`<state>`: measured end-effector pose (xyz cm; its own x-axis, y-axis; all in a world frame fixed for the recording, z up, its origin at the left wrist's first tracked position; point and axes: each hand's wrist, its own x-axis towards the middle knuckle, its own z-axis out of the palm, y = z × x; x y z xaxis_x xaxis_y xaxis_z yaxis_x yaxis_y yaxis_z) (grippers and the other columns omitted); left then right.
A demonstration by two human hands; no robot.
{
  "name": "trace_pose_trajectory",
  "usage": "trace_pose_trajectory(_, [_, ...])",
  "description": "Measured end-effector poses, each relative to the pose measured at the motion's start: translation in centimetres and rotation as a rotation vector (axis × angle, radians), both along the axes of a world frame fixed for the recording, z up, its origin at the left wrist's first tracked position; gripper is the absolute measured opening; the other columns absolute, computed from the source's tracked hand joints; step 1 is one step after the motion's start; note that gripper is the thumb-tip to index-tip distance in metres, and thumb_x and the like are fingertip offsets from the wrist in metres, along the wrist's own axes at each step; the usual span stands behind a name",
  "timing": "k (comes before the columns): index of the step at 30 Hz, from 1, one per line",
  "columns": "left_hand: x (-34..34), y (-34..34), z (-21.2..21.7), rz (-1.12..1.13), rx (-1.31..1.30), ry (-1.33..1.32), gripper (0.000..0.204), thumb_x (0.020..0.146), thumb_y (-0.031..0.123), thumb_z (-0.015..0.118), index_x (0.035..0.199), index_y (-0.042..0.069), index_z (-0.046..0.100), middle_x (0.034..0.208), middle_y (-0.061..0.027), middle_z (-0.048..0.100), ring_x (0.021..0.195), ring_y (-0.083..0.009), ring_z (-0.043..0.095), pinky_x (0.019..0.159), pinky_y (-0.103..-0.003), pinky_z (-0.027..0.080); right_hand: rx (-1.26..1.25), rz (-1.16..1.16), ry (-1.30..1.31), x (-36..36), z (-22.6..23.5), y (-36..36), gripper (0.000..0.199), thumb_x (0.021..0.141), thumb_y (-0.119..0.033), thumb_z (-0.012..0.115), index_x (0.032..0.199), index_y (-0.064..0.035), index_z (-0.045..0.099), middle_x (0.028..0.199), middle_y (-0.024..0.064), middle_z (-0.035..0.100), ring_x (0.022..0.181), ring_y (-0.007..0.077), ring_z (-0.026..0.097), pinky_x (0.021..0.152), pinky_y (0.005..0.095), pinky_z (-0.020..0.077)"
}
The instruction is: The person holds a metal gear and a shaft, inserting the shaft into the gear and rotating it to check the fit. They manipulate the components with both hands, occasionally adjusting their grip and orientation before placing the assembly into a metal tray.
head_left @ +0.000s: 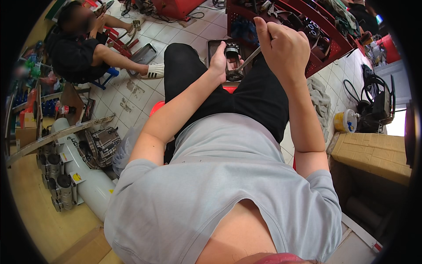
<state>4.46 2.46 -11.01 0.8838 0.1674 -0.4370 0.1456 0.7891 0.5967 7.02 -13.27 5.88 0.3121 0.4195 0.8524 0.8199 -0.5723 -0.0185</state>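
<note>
Over my lap, my left hand [218, 62] is wrapped round a dark, cylindrical metal part [234, 75] with open sides and a round end. Raised higher and to the right, my right hand [285, 50] is closed in a fist, its thumb pointing up. From that fist a thin metal rod-shaped tool [251, 59] slants down to the left, and its lower end reaches the side of the metal part. The tool's handle is hidden inside my fingers. Beyond the part lies a dark rectangular tray [212, 45], partly covered by my hand and the part.
A red workbench [327, 59] loaded with metal parts and tools stands close ahead on the right. Another person [72, 48] sits at the far left beside a grey tray [144, 54]. A white cylinder [90, 176] lies left of me; a yellow-and-white bucket [346, 121] stands at right.
</note>
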Motion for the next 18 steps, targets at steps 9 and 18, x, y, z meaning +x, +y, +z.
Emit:
trace_pose_trajectory(9, [-0.1, -0.5, -0.2, 0.138, 0.084, 0.009, 0.058, 0.097, 0.061, 0.037, 0.107, 0.005, 0.051, 0.092, -0.0145, 0.057, 0.078, -0.0293, 0.061, 0.068, -0.048, 0.052, -0.067, -0.084, 0.045, 0.1, -0.2, -0.2, 0.054, 0.094, -0.042, 0.057, 0.05, -0.0104, 0.052, 0.045, 0.0071, 0.048, 0.039, 0.0272, 0.046, 0.046, 0.0374, 0.0327])
trace_pose_trajectory(18, [-0.1, 0.3, -0.8, 0.381, 0.07, -0.062, 0.058, 0.094, 0.06, 0.038, 0.1, 0.004, 0.052, 0.086, -0.0109, 0.057, 0.076, -0.028, 0.061, 0.067, -0.042, 0.05, -0.174, -0.12, 0.146, -0.3, -0.3, -0.5, 0.05, 0.09, -0.041, 0.054, 0.052, -0.0083, 0.057, 0.046, 0.0121, 0.053, 0.041, 0.0275, 0.054, 0.044, 0.0368, 0.0374])
